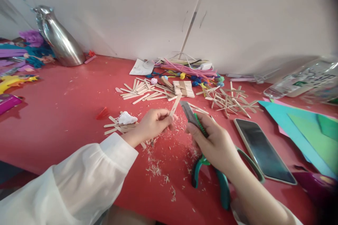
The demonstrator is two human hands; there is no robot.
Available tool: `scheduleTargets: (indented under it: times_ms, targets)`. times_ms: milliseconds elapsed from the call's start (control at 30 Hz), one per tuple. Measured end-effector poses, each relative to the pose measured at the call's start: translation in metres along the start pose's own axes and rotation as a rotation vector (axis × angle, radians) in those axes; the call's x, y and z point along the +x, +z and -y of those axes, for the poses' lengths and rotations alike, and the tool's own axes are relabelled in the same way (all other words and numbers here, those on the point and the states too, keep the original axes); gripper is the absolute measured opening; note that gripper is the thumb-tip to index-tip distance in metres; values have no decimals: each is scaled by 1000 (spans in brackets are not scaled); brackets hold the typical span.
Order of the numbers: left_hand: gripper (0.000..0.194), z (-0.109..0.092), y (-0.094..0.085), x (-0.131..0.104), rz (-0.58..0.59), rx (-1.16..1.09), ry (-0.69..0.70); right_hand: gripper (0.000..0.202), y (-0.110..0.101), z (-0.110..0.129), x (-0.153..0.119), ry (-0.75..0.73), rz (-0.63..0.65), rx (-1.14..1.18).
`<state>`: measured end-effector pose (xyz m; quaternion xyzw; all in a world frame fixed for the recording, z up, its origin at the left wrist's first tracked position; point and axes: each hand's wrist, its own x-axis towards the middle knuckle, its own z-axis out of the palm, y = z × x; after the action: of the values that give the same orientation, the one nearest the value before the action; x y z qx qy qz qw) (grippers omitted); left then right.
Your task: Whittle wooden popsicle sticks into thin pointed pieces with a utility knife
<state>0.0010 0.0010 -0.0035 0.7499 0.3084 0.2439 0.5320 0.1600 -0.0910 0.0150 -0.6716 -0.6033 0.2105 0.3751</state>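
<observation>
Between the thumb and fingers of my left hand (155,124) is a wooden craft stick (176,104), pointing up and away from me. My right hand (212,142) grips a green utility knife (192,114), its grey blade end out and close to the stick, though apart from it. Wood shavings (155,168) are scattered on the red table (74,112) below both hands. Beneath my right hand lie pliers with teal handles (223,190), partly covered by it. A crumpled white lump (127,118) rests on several craft sticks beside my left wrist.
Loose craft sticks (232,100) and a bundled stack (184,88) lie ahead, before pink pipe cleaners (185,68). A phone (264,149), coloured paper (303,126) and a clear bottle (301,77) are at right. A steel jug (62,40) stands back left.
</observation>
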Motion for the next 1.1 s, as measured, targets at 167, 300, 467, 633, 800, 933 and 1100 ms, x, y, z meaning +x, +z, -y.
scheduleTargets:
  times_ms: [167, 300, 467, 633, 800, 933, 1100]
  targets:
    - [32, -2, 0, -2, -72, 71, 13, 25, 3, -3, -1, -76, 32, -173]
    - [29, -5, 1, -4, -98, 82, -5, 23, 2, -4, -3, -54, 37, -196]
    - [27, -7, 0, -4, -120, 115, 12, 22, 0, -4, -4, -30, 89, -213]
    - [29, -7, 1, -4, -156, 205, 70, 25, 1, -5, -6, -3, 91, -234]
    - [32, -5, 4, -6, -193, 259, 125, 26, 3, -1, -7, 60, 105, -188]
    - [31, -6, 7, -6, -215, 238, 105, 27, 5, 5, -7, 117, 140, -140]
    - [29, -6, 11, -8, -234, 216, 89, 26, 10, 7, -9, 123, 141, -79]
